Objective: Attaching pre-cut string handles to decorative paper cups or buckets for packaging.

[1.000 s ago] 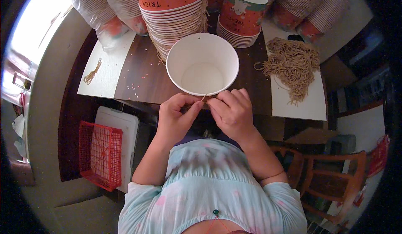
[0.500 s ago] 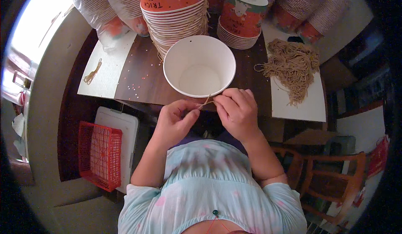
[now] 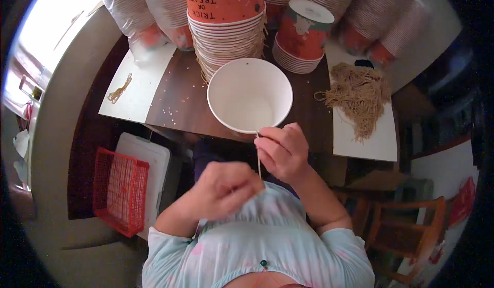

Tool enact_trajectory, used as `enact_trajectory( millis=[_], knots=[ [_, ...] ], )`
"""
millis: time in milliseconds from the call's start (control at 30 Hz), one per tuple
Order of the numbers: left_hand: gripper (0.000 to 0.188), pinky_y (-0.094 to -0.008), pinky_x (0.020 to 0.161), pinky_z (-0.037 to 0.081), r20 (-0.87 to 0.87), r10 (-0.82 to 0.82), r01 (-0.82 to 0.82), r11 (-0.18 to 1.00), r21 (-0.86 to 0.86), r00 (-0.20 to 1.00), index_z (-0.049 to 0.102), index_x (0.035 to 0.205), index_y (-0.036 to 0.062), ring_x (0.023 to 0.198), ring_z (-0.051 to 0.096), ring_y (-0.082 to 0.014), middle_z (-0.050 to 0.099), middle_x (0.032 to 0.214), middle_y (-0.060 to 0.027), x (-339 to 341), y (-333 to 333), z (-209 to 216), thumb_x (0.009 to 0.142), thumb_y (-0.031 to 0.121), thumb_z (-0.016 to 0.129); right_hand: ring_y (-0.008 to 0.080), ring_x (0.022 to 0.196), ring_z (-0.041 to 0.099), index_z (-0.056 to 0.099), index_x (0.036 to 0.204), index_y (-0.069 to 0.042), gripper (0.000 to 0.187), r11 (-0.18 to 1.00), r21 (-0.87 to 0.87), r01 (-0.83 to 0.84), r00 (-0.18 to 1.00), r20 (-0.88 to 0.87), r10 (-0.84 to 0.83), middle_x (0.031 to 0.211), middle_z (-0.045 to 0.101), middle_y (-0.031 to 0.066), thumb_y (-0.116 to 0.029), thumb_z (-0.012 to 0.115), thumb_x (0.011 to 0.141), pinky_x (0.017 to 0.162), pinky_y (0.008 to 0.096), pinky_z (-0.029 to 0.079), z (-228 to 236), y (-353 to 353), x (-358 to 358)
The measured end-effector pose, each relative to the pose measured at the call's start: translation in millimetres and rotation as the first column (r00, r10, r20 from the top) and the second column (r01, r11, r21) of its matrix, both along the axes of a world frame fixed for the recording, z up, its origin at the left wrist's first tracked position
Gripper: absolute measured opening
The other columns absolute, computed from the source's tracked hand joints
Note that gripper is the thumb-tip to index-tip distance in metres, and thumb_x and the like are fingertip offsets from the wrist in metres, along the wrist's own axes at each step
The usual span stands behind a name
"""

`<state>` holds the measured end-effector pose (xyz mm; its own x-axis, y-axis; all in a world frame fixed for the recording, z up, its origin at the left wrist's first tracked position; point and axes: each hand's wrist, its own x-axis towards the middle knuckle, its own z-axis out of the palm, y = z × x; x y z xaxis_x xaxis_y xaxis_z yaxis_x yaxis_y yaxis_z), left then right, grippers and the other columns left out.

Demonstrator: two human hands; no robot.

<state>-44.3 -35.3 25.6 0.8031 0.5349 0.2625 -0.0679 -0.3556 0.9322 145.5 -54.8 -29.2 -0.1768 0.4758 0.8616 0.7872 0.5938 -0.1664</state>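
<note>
Since half a second ago, the left hand [image 3: 226,190] has drawn back from the bucket [image 3: 249,95] toward the shirt [image 3: 257,226], leaving a straight length of cord [image 3: 259,159] between hand and rim; the right hand [image 3: 283,151] has stayed by the bucket's near rim. Far left of the bucket and lower than it, a red basket [image 3: 139,195] leans on its side before a white box [image 3: 159,154]. Left of the bucket, at about its height, a small loop [image 3: 120,90] of tan string lies on the pale end of the table [image 3: 190,108]. Below the bucket and a little left, the left hand is blurred; its fingers seem clamped on the cord's lower end, as far as the blur lets one judge. Just behind the bucket and slightly left stands the tall stack [image 3: 226,36], orange with many white rims. Mouth up and tipped toward the person, the bucket itself is at the table's near edge. Right of its near rim, the right hand's fingers are curled together beside the cord; whether they pinch it, I cannot tell. Behind the bucket to the right is the short stack [image 3: 303,36]. Well right of the bucket, a tan heap [image 3: 360,95] of string spreads over the table's other pale end.
</note>
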Motion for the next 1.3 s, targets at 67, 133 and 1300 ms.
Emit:
enact_trajectory(
  millis=[67, 133, 1300],
  knots=[
    [0.006, -0.0296, 0.057, 0.046, -0.001, -0.101, 0.101, 0.992, -0.08, 0.995, 0.062, 0.079, -0.0011, 0.061, 0.058, -0.0247, 0.058, 0.069, -0.0114, -5.2, -4.9, 21.6, 0.078, 0.0, 0.057, 0.0213, 0.071, 0.058, 0.062, 0.089, -0.008, 0.022, 0.999, -0.036, 0.006, 1.0, -0.024, -0.007, 0.092, 0.062, 0.0067, -0.006, 0.069, 0.069, 0.059, 0.0338, 0.045, -6.8, 1.9, 4.1],
    [0.007, -0.0298, 0.057, 0.046, 0.034, -0.103, 0.106, 0.99, -0.09, 0.994, 0.063, 0.079, -0.0006, 0.061, 0.059, -0.0246, 0.059, 0.07, -0.0118, -5.5, -2.3, 22.1, 0.079, 0.002, 0.056, 0.0243, 0.067, 0.062, 0.061, 0.09, -0.008, 0.024, 0.992, -0.126, -0.002, 0.996, -0.092, -0.009, 0.089, 0.065, 0.0094, 0.001, 0.069, 0.069, 0.057, 0.0333, 0.05, -7.3, -0.8, 4.9],
    [0.024, -0.0191, 0.066, 0.045, -0.082, -0.109, 0.048, 0.843, -0.536, 0.991, 0.061, 0.111, 0.0017, 0.077, 0.059, -0.0071, 0.067, 0.086, -0.0048, 65.2, 127.3, 22.5, 0.089, 0.01, 0.057, 0.0059, 0.073, 0.054, 0.065, 0.084, -0.001, 0.01, 0.574, -0.732, -0.367, 0.799, -0.564, -0.208, 0.09, 0.063, 0.0003, -0.01, 0.061, 0.085, 0.067, 0.0214, 0.044, 101.2, 54.4, 90.1]
  ],
)
